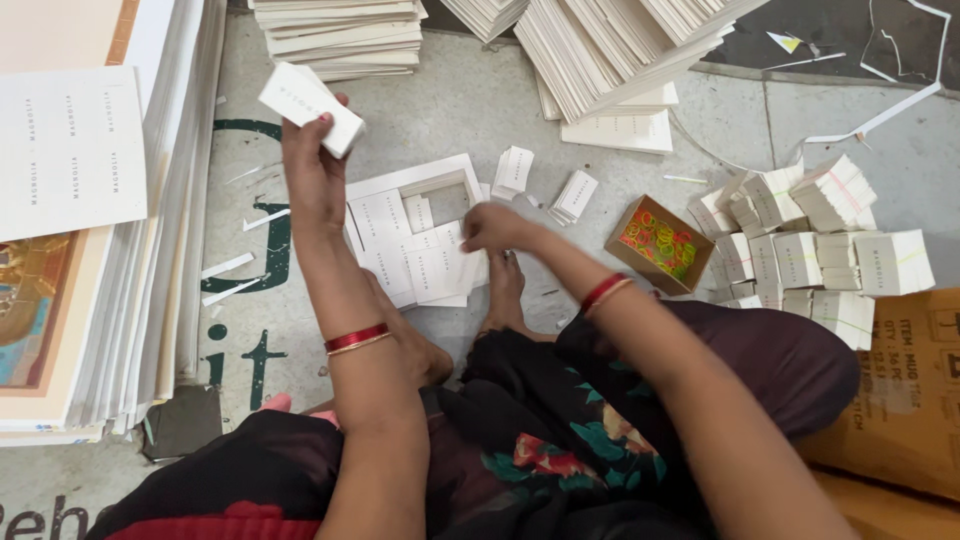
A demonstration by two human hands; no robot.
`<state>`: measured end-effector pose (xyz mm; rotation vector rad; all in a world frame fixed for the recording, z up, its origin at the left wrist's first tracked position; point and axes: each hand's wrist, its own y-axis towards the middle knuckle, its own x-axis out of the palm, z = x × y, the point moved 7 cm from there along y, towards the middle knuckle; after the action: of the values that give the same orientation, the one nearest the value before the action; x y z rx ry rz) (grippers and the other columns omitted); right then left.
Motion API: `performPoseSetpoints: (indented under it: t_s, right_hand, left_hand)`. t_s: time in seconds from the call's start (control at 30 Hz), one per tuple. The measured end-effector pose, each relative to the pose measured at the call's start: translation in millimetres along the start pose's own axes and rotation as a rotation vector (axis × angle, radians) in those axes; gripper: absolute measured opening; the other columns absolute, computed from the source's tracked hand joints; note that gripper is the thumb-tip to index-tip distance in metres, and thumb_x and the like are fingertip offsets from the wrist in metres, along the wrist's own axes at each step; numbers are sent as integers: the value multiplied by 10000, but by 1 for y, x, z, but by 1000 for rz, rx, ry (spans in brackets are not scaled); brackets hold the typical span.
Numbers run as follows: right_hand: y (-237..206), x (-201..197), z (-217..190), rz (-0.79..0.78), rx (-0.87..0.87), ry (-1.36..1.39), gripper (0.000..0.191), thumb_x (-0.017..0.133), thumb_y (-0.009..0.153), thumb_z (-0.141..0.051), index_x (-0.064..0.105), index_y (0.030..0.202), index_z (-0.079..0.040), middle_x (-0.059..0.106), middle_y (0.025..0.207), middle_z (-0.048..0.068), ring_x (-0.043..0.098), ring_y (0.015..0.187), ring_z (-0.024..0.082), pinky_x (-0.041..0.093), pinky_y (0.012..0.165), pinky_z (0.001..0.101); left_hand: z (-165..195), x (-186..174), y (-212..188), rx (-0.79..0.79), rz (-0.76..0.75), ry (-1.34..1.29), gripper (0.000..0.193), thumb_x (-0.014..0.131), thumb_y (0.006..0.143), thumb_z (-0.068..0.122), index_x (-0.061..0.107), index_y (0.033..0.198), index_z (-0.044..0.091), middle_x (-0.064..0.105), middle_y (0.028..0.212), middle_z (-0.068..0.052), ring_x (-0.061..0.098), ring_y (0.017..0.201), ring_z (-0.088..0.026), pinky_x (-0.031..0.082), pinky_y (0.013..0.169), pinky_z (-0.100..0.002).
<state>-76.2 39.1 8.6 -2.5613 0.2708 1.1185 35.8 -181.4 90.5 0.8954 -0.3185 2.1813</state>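
A: What is the left hand [312, 170] doing, left of centre in the upper half of the frame?

B: It is raised off the floor, fingers and thumb clamped around a small stack of white cards [312, 108], which sits tilted at the top of the hand

A: And the right hand [492, 227]?

B: Near the middle of the frame, lowered onto the punched sheet of white cards [415, 250] lying on the grey floor [470, 110]. The fingers are curled down with their tips on the cards; whether they pinch one or only press on it, I cannot tell

A: What is that sheet like?

B: Flat, just above the person's bare foot [505, 290], with an empty rectangular window cut out of its upper part and loose cards overlapping on its lower part

A: Anything close by?

B: Two small loose card bundles [545, 182] just right of the sheet, then a small brown cardboard box of coloured rubber bands [658, 243] right of centre. Further right, banded bundles of white cards [820, 235] lie crowded together, touching a brown carton [905, 400] at the lower right

A: And the edges?

B: A tall pile of large printed sheets [90, 220] fills the left side, more stacked sheets [610, 50] lean in along the top, and thin paper strips [228, 265] lie scattered on the floor between the left pile and the left arm. Both wrists carry red bangles [356, 338]
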Motion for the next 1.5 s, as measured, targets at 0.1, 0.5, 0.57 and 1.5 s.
performPoseSetpoints:
  t_s: [0.1,0.5,0.57,1.5]
  right_hand:
    - [11,29,-14,32,153,36,339,813,756,-319,768,920,-26,776,914,170,760,856,304,602,763,404]
    - [-27,92,-10,152,725,-132,1055,592,912,-725,383,1330,221,746,1019,295,740,963,417,587,842,444]
    - [-26,94,-23,199,794,-117,1108,656,860,-716,318,1338,225,718,1033,292,738,952,402,596,796,451]
    - [-16,98,-65,445,847,-60,898,846,793,-375,342,1399,54,728,1045,177,738,952,350,593,794,479]
  left_hand:
    - [-6,-3,0,-32,-2,6,600,613,941,95,385,1492,35,660,1326,-171,657,1189,-214,576,989,-353]
    - [-2,-20,0,-2,7,-31,633,611,935,87,366,1517,38,633,1335,-164,633,1244,-226,577,994,-360]
    - [-2,-19,-2,-8,10,-24,640,611,934,92,367,1523,39,634,1339,-171,629,1231,-229,572,978,-357]
    - [-20,-32,-16,-125,145,163,554,671,873,128,495,1395,69,618,1213,-69,629,1069,-183,560,860,-338]
